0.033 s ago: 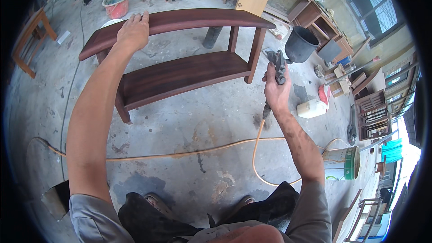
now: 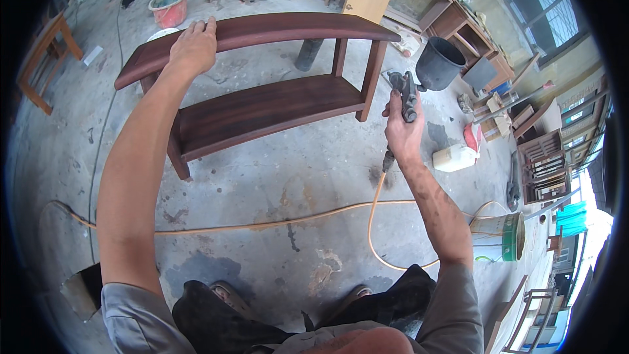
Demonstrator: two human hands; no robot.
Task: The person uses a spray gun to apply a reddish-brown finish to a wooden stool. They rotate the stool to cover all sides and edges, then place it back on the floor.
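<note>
My left hand (image 2: pixel 194 46) is on the near edge of a dark red-brown wooden bench-like table (image 2: pixel 275 30), fingers lying across its top and thumb hidden beneath the edge. The table has a slightly curved top, slanting legs and a lower shelf (image 2: pixel 268 111). My right hand (image 2: pixel 404 128) is closed round a dark, stained spray gun (image 2: pixel 407 95), held to the right of the table and apart from it. A black open cup (image 2: pixel 440 64) appears joined to the gun's side. From the gun's handle hangs an orange air hose (image 2: pixel 371 223).
The hose crosses the stained concrete floor (image 2: pixel 249 197) before my feet. To the right are a white jug (image 2: pixel 455 157) and a white-and-green bucket (image 2: pixel 498 237). A red bucket (image 2: pixel 169 7) and wooden stool (image 2: pixel 49 59) stand at left. Unfinished cabinets (image 2: pixel 452 0) line the back right.
</note>
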